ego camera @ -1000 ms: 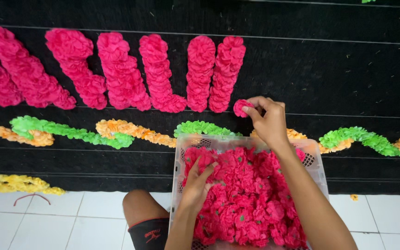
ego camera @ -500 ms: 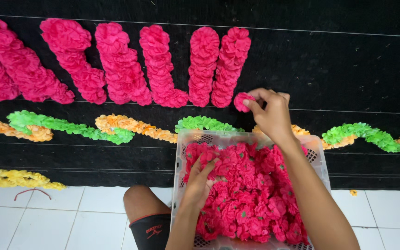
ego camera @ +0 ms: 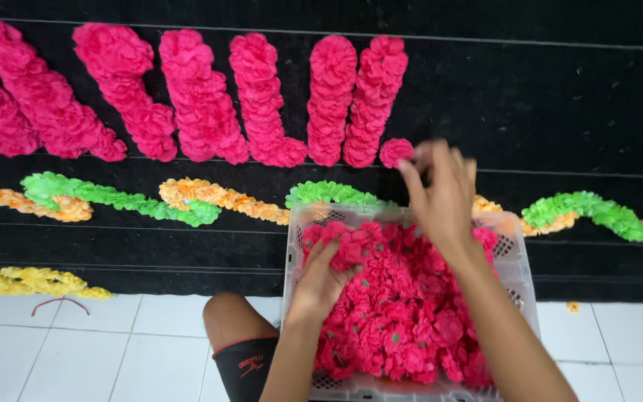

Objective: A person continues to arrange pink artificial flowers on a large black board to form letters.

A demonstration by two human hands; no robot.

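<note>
1. Right hand: raised over the far rim of the crate, fingers bunched at a single pink flower on the black board. Hand is motion-blurred; cannot tell whether it pinches the flower or only touches it.
2. That flower sits just below the right-most pink column, touching its lower end.
3. Left hand: down in the crate, fingers curled into the pile of pink flowers, closing on a clump.
4. Crate: pale perforated plastic, heaped full, resting in front of the person, near a bare knee.
5. Board also carries a wavy garland of green and orange flowers below the pink columns.
6. Yellow flowers lie at the board's lower left edge, above the white floor tiles.
</note>
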